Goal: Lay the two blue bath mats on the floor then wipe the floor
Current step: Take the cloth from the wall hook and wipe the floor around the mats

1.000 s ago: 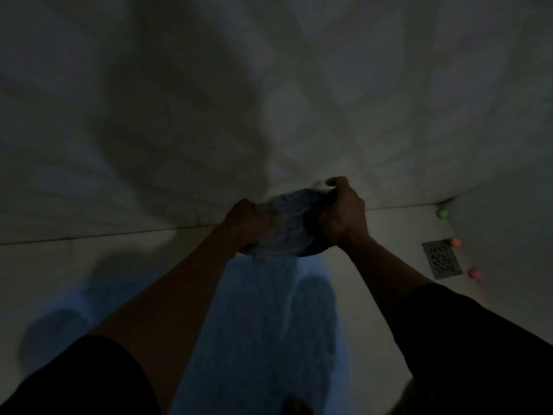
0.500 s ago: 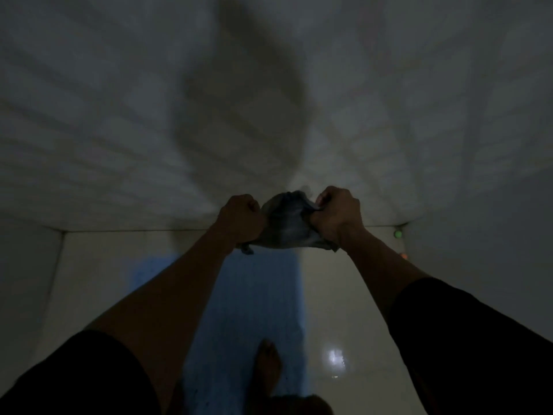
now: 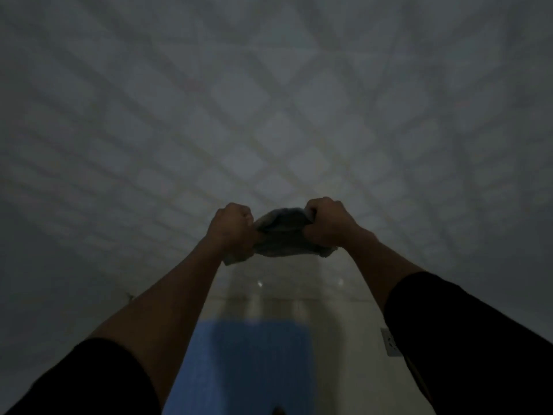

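Dim light, detail poor. Head view looks forward and down along both forearms.

Left hand (image 3: 232, 227) and right hand (image 3: 327, 223) are raised side by side, each a closed fist. Between them hangs a bunched grey cloth (image 3: 284, 233) — its left end is in the left fist, its right end in the right. Fingers (image 3: 311, 211) of the right hand are curled tight over the cloth's upper edge; the left hand's fingers are wrapped under and mostly hidden, but clamped on the fabric all the same. The cloth's long axis runs left to right, hand to hand, and the middle sags a little. A corner pokes out below each fist.

One blue mat (image 3: 251, 366) lies flat on the floor (image 3: 287, 307), directly below the hands and nearer the person, its long axis running away from the person toward the wall (image 3: 269, 100). Its far edge is square and unwrinkled. A second mat is not in view — cannot say where it is. A small pale object (image 3: 390, 342) lies near the right sleeve; unidentifiable.

Judgement: mat-laying looks at least half done; the cloth is being readied for wiping. The key relation is vertical: the bare tile lies below the cloth and beyond the mat's far edge. Both hands are equally near, so either could carry the cloth down. Risk: dragging the cloth over the mat edge and rucking it.
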A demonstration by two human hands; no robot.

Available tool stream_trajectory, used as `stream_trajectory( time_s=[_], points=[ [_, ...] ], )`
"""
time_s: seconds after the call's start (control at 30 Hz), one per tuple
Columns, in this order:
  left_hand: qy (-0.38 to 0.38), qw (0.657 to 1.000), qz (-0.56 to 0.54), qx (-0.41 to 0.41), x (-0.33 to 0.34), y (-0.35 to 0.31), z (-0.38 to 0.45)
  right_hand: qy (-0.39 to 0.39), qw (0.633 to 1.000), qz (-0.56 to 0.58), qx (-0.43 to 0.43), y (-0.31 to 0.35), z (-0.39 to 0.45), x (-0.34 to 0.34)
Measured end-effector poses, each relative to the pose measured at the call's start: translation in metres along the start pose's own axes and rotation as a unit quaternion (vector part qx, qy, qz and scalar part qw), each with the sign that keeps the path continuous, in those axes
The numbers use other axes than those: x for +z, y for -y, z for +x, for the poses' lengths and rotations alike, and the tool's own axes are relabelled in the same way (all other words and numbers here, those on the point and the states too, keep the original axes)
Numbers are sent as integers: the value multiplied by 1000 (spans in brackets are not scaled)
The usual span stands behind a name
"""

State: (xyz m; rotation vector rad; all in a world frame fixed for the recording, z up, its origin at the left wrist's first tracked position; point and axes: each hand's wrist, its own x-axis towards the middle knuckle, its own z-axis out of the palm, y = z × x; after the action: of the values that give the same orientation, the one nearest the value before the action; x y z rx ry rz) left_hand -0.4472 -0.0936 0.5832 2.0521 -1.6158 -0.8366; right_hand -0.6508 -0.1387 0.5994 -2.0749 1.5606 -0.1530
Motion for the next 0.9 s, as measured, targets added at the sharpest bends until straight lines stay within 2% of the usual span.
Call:
stream_trajectory(
  time_s=[0.23, 0.43, 0.53, 0.67, 0.77, 0.9],
  points=[
    [-106, 990, -17, 93, -73, -53, -108, -70, 995, -21, -67, 67, -91, -65],
    [-88, 989, 8, 118, -109, -81, -184, -86, 987, -62, -122, 116, -173, -95],
    [-88, 986, 24, 143, -127, -110, -202, -110, 983, -66, -133, 119, -201, -133],
    [-116, 969, 33, 215, -144, -161, -221, -161, 975, -40, -149, 110, -232, -188],
    [-138, 954, 19, 264, -151, -206, -227, -207, 964, -14, -167, 94, -250, -228],
    [-125, 944, -19, 305, -150, -273, -215, -238, 954, 7, -185, 60, -260, -284]
  ],
)
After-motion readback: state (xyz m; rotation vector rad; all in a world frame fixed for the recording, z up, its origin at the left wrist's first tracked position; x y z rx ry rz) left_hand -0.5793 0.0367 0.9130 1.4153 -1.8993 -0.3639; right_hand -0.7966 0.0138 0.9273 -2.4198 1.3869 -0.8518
